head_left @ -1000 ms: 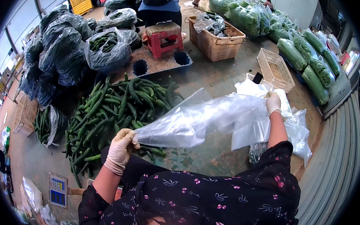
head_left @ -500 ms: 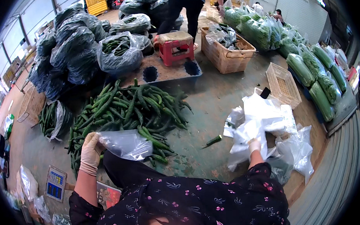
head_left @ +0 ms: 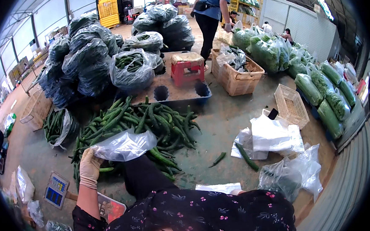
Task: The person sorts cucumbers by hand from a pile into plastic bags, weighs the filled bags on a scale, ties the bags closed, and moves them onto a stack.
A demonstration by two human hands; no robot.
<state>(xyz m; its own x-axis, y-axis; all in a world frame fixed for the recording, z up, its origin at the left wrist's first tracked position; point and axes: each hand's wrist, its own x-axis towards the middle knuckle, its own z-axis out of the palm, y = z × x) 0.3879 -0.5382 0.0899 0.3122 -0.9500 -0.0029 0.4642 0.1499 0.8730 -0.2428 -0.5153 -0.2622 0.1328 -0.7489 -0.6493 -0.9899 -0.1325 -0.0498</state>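
Note:
My left hand [head_left: 90, 163], in a pale glove, is closed on the edge of a clear plastic bag [head_left: 125, 145]. The bag stretches out over a large heap of cucumbers [head_left: 122, 121] on the floor. Of my right hand [head_left: 237, 192] only a sliver shows at the edge of my flowered top; its fingers are hidden. Right beside it a flat piece of white plastic [head_left: 217, 187] sticks out. Farther right, a single cucumber [head_left: 247, 157] lies against a stack of white plastic bags [head_left: 275, 135]. A smaller cucumber [head_left: 218, 159] lies alone on the floor.
A scale display [head_left: 56, 190] stands at my left. Stuffed bags [head_left: 88, 58] pile up behind the heap, near a red stool [head_left: 187, 68]. Crates [head_left: 291, 104] and packed greens [head_left: 308, 89] line the right. A person [head_left: 211, 12] stands at the back.
My right hand has left the white bag stack and moved in against my body. A cucumber now shows beside the stack. The clear bag in my left hand has swung and spread.

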